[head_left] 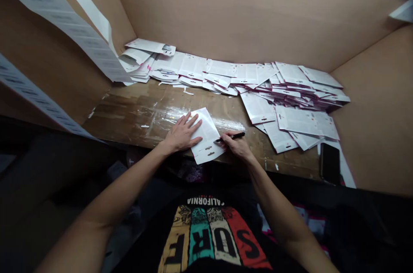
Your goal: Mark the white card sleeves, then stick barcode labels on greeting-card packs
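Observation:
A flat white packet [208,129] with a hang hole lies at the front edge of the brown table, its near corner reaching over the edge. My left hand [182,134] rests flat on the packet's left side, fingers spread. In my right hand [237,144] is a black pen [237,136], pinched between the fingers. The pen's tip points left and meets the packet's right part, near the hang hole. Whether it is leaving a mark is too small to make out.
White packets lie in a long row [192,66] along the back cardboard wall and in a heap [290,88] at the right. A black phone [330,163] sits at the right front edge. Printed label strips [74,28] hang at the left. Cardboard walls enclose the table [129,114].

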A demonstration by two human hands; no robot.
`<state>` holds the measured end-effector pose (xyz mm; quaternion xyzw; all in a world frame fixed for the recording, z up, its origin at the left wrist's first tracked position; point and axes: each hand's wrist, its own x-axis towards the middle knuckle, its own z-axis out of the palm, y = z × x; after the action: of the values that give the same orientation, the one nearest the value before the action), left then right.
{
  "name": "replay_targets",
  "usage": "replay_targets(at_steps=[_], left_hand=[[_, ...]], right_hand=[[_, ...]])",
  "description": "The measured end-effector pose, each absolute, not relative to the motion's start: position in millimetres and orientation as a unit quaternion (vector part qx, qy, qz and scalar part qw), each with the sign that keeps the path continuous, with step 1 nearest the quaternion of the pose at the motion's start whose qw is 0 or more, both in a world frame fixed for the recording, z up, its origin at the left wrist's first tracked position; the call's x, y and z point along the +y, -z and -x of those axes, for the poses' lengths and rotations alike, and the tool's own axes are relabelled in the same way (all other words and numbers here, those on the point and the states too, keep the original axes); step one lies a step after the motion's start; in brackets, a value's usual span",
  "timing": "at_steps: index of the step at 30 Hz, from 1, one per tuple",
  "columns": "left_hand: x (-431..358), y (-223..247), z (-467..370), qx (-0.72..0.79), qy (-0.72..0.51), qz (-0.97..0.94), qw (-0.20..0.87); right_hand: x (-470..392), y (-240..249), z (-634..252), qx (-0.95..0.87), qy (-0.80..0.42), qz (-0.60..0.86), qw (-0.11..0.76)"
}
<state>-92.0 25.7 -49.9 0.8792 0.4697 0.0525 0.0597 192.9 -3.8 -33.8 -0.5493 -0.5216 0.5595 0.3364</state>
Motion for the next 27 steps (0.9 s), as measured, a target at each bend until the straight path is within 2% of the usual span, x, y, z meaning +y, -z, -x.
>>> replay_targets(at_steps=[6, 10, 13, 16, 20, 23, 27], left_hand=[[27.0, 52.7, 92.9, 0.463, -0.066, -0.881, 0.071], [27.7, 52.6, 93.7, 0.463, -0.081, -0.879, 0.083], [26.9, 51.1, 94.0, 0.461, -0.086, -0.879, 0.085], [25.6, 49.6, 94.2, 0.460, -0.082, -0.880, 0.080], [25.5, 50.3, 94.2, 0.464, -0.074, -0.880, 0.069], [26.4, 52.5, 94.4, 0.458, -0.072, -0.884, 0.065], [26.6, 55.2, 95.1, 0.455, -0.075, -0.885, 0.062]], right_hand=[[0.6, 36.3, -191.0, -0.518, -0.585, 0.528, 0.332], [7.6, 26.7, -198.2, -0.501, -0.664, 0.492, 0.258], [8.8, 17.0, -199.1, -0.513, -0.664, 0.479, 0.257], [4.1, 10.6, -189.7, -0.665, -0.517, 0.483, 0.240], [-8.0, 10.7, -173.0, -0.831, -0.269, 0.480, 0.086], [-14.2, 15.9, -163.8, -0.855, -0.179, 0.487, -0.002], [-19.1, 17.1, -152.6, -0.863, -0.113, 0.488, -0.061]])
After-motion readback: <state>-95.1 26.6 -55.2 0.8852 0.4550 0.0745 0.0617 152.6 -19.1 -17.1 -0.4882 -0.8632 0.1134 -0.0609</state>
